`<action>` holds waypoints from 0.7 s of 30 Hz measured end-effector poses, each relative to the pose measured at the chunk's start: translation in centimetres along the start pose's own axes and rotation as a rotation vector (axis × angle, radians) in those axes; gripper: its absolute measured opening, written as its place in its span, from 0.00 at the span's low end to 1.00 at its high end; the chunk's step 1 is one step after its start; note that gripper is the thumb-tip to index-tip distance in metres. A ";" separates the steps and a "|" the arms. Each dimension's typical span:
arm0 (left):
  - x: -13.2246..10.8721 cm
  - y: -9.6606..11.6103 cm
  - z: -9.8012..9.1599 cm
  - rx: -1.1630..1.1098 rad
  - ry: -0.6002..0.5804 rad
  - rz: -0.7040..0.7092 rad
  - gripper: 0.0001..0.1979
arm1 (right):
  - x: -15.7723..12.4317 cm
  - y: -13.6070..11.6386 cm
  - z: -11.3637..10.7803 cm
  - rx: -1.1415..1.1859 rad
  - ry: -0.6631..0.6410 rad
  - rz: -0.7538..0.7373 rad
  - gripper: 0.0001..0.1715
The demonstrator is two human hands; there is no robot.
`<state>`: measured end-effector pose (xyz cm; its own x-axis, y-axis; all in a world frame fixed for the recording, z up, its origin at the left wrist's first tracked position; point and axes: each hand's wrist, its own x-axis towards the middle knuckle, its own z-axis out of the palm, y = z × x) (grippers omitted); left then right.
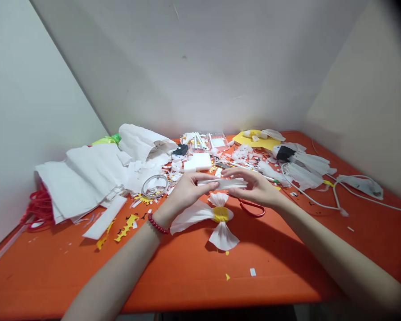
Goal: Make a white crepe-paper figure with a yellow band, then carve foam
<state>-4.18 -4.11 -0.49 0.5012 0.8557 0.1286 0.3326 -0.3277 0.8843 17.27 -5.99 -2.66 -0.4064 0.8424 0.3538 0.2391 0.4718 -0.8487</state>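
Note:
A folded strip of white crepe-like paper (229, 183) spans the space between my two hands above the orange table. My left hand (190, 189), with a red bead bracelet at the wrist, pinches its left end between thumb and fingers. My right hand (254, 185) curls around the other end, thumb below and fingers above. Beneath them lies a white paper figure (223, 236) with a yellow band (220, 214) round its middle and pleated paper fanning out. Red-handled scissors (254, 209) rest under my right hand, their blades mostly hidden.
White paper sheets (83, 178) and red cord (40, 207) lie at the left. A tape roll (155, 186), a white foam block (198, 162) and many scraps cover the middle. Behind on the right are a black-and-white paper figure (297, 162), yellow sheet (260, 141) and a white cable (336, 196).

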 end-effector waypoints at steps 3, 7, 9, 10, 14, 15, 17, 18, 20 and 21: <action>0.1 0.0 0.4 0.010 0.033 0.000 0.13 | 0.2 -0.3 0.4 0.104 0.034 0.119 0.23; 0.1 0.0 0.8 0.035 0.019 0.051 0.10 | 0.2 -0.3 0.9 0.279 0.043 0.251 0.20; 0.0 0.0 0.9 0.165 0.068 0.171 0.13 | 0.1 -0.3 1.0 0.288 0.079 0.290 0.18; -0.1 0.0 1.0 0.266 0.111 0.266 0.16 | 0.1 -0.3 1.0 0.292 0.094 0.305 0.17; -0.3 -0.5 1.5 0.610 0.202 0.630 0.16 | 0.2 -0.2 0.9 0.331 0.129 0.329 0.14; -0.3 -0.7 1.6 0.629 0.192 0.669 0.15 | 0.2 -0.1 0.9 0.332 0.127 0.329 0.13; -0.4 -1.0 1.7 0.599 0.186 0.698 0.15 | 0.2 0.0 0.8 0.353 0.123 0.335 0.13; -0.4 -1.1 1.8 0.564 0.200 0.700 0.14 | 0.2 0.1 0.8 0.382 0.119 0.338 0.14; -0.4 -1.2 1.7 0.486 0.241 0.688 0.11 | 0.1 0.3 0.9 0.465 0.113 0.339 0.16; -0.3 -1.2 1.6 0.455 0.253 0.676 0.09 | 0.1 0.3 0.9 0.505 0.108 0.339 0.17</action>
<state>-3.45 -4.67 -2.28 0.5320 0.4639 0.7083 0.3414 -0.8831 0.3219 16.48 -5.96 -3.24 -0.2828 0.9580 0.0476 -0.1190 0.0142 -0.9928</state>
